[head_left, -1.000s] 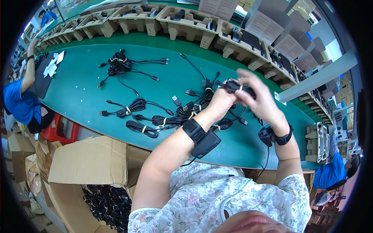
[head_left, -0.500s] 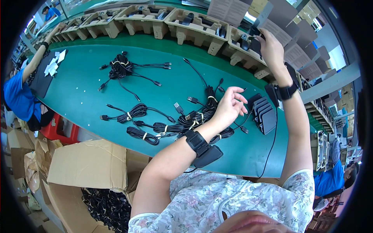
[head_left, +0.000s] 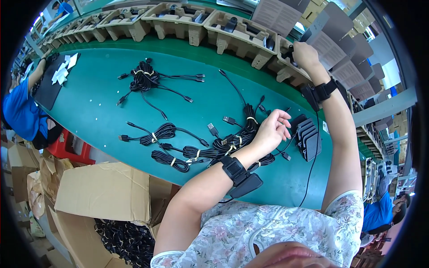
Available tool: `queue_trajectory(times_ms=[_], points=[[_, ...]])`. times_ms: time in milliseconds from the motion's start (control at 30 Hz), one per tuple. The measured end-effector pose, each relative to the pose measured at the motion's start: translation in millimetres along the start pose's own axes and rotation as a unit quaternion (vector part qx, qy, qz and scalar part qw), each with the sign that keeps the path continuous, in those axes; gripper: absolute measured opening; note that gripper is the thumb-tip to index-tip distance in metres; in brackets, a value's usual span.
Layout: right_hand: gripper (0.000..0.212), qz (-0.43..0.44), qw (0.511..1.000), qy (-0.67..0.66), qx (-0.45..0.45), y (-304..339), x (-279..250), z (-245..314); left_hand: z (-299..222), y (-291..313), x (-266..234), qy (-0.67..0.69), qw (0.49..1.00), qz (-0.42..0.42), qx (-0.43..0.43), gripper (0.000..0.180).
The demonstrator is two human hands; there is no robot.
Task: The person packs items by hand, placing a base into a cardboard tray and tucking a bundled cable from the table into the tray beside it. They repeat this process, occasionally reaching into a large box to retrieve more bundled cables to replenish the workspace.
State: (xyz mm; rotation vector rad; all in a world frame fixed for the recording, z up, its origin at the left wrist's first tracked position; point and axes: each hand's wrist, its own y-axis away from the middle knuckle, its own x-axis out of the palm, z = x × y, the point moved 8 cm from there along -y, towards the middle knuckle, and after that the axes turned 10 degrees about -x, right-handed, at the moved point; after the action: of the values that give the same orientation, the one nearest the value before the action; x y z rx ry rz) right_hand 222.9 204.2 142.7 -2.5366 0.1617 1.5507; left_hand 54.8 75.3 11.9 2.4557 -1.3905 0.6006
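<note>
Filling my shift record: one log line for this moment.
left hand: near cable bundles, looks empty | right hand: at molded tray, grip unclear

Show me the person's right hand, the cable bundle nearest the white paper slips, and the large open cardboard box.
Right hand [head_left: 306, 55]: head view, back of the hand.
Cable bundle [head_left: 145, 80]: head view, its coiled middle.
Cardboard box [head_left: 105, 190]: head view, its wide flap.

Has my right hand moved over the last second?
Yes, your right hand has gone forward, from over the table to a tray beyond its far edge.
</note>
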Motion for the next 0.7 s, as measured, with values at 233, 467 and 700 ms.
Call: queue_trajectory(times_ms=[233, 467, 700], points=[[0.014, -0.008, 0.998, 0.057, -0.032, -12.5, -10.2, 10.2, 1.1, 1.7, -0.7, -0.026, 1.0, 0.007, -0.013, 0.023], [0.016, -0.101, 0.993, -0.038, 0.047, -33.6, 35.8, -17.6, 1.9, -1.8, 5.8, -0.019, 0.999, 0.021, -0.018, 0.023], [0.026, 0.118, 0.98, -0.152, -0.046, -25.7, 46.0, 11.3, -1.9, 0.9, -0.1, 0.0, 1.0, 0.006, -0.002, 0.023]])
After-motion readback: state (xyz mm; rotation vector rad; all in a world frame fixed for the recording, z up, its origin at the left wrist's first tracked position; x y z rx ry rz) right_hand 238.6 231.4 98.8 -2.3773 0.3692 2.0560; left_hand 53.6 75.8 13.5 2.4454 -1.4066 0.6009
